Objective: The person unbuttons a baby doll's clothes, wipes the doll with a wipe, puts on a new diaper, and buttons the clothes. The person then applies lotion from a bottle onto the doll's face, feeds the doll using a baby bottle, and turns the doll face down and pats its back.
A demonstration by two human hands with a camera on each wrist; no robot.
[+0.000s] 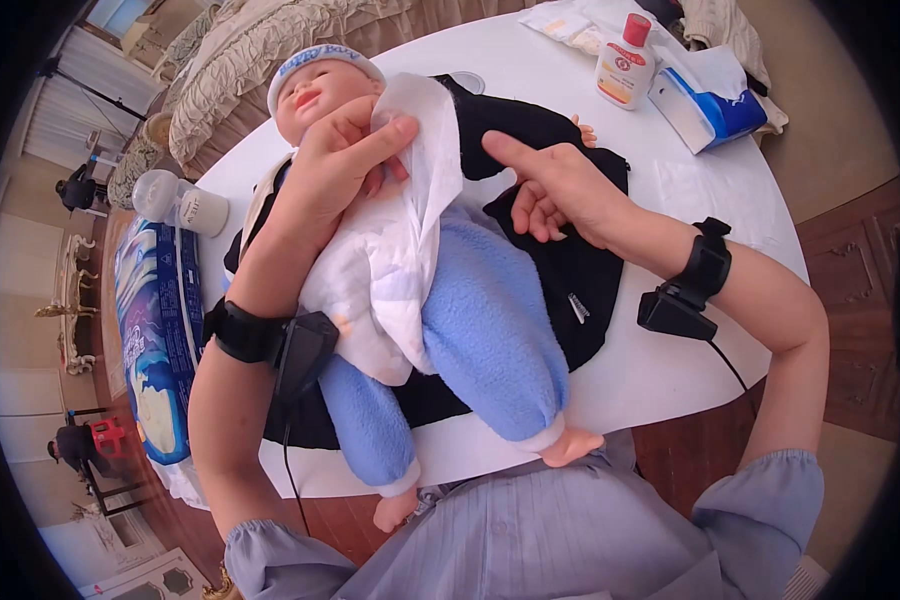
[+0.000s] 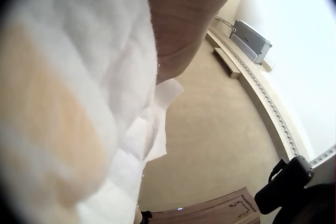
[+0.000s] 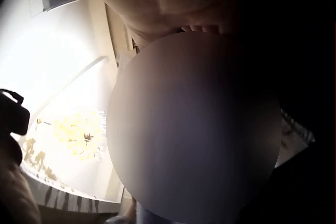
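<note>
A baby doll in a white cap with blue lettering lies on its back, its legs in fuzzy blue trousers. White padded cloth covers its front, a thin flap standing up near the chest. My left hand holds this cloth at the doll's chest, thumb stretched along the flap's edge. Close up in the left wrist view, the cloth shows a peach patch. My right hand hovers over the black garment, thumb out, fingers loosely bent, holding nothing. The right wrist view is mostly dark and blurred.
The white table carries a lotion bottle and a blue tissue pack at the back right. A baby bottle and a blue plastic pack are along the left edge. A person is far off at left.
</note>
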